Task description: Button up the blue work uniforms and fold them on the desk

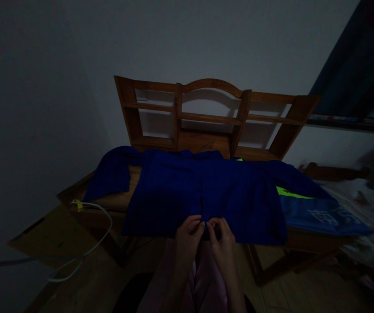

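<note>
A dark blue long-sleeved jacket (170,187) lies spread over a wooden desk, its sleeves reaching out to both sides. Down its middle runs a front seam, and at the lower end of that seam both hands meet. My left hand (190,230) pinches the jacket's edge between thumb and fingers. Close beside it, my right hand (220,232) pinches the other edge, the fingertips of both hands nearly touching. Whether a button or zipper end sits between the fingertips is too dark and small to tell.
Behind the jacket stands a wooden shelf unit (209,116) against the wall. A blue printed bag or cloth (324,216) lies under the right sleeve. A white cable (110,221) loops off the left of the desk (108,202). Pale crumpled material (366,200) lies at right.
</note>
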`<state>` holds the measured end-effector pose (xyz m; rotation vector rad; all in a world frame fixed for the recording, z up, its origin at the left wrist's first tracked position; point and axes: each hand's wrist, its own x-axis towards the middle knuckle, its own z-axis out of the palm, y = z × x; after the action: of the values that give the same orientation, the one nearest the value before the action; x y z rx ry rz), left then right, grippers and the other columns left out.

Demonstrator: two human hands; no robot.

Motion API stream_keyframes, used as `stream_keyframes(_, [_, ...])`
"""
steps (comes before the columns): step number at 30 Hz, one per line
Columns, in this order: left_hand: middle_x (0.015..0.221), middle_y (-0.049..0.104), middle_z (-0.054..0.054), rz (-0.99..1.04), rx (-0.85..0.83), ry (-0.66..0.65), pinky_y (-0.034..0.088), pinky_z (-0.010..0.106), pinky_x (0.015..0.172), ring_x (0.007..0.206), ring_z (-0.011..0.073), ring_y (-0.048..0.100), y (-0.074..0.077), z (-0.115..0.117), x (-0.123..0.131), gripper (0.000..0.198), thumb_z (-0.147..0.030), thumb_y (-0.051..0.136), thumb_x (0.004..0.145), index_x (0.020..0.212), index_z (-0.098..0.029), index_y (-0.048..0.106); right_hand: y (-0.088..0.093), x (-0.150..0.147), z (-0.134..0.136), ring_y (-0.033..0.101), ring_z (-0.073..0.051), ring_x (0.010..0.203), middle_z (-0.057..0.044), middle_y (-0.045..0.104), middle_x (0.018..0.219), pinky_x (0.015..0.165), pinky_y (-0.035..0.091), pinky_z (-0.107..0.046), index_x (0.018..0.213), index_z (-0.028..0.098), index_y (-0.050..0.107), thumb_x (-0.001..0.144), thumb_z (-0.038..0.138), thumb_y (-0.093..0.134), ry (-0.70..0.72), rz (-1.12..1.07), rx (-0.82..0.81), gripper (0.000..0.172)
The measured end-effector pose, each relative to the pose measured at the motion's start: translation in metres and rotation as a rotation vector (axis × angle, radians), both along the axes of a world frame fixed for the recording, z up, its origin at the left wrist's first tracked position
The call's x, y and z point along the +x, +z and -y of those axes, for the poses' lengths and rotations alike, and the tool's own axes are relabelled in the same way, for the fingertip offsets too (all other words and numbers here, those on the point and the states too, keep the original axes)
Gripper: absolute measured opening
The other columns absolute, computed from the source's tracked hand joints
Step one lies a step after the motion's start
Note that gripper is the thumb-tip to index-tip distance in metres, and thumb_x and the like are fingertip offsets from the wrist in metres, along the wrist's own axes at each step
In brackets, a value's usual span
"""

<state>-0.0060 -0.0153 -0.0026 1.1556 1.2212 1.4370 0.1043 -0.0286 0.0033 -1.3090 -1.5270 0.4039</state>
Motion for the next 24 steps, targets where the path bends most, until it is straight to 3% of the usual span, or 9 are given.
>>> stream_keyframes(8, [0.091,0.070,0.006,-0.066,0.027,-0.023,0.052,0.028,0.079,0.085,0.0176,0.067,-0.0043,0.0001,-0.0007,0.020,-0.021,0.058,0.075,0.094,-0.018,0.061,0.0004,0.0008,0.0007,0.052,-0.015,0.077,-0.002,0.058,0.082,0.072,0.038,-0.026,0.083,0.019,0.057,0.089,0.031,0.048,0.001,-0.060,-0.041,0.016])
stream_keyframes(13, [0.090,0.070,0.004,-0.174,0.022,0.040,0.052,0.027,0.077,0.085,0.0172,0.066,-0.0011,0.0038,0.0011,0.019,-0.022,0.055,0.076,0.094,-0.020,0.063,-0.0001,0.0013,-0.0001,0.053,-0.015,0.074,-0.002,0.059,0.080,0.069,0.040,-0.025,0.082,0.019,0.059,0.087,0.034,0.051,0.009,-0.146,-0.071,0.018])
stream_keyframes(24, [0.088,0.070,0.003,-0.160,0.003,0.064,0.052,0.028,0.075,0.082,0.0182,0.066,0.0024,0.0036,0.0006,0.018,-0.026,0.061,0.072,0.088,-0.021,0.066,-0.0005,0.0070,-0.0014,0.057,-0.016,0.076,-0.004,0.064,0.081,0.068,0.045,-0.026,0.084,0.017,0.063,0.083,0.038,0.055,0.082,-0.338,-0.145,0.022])
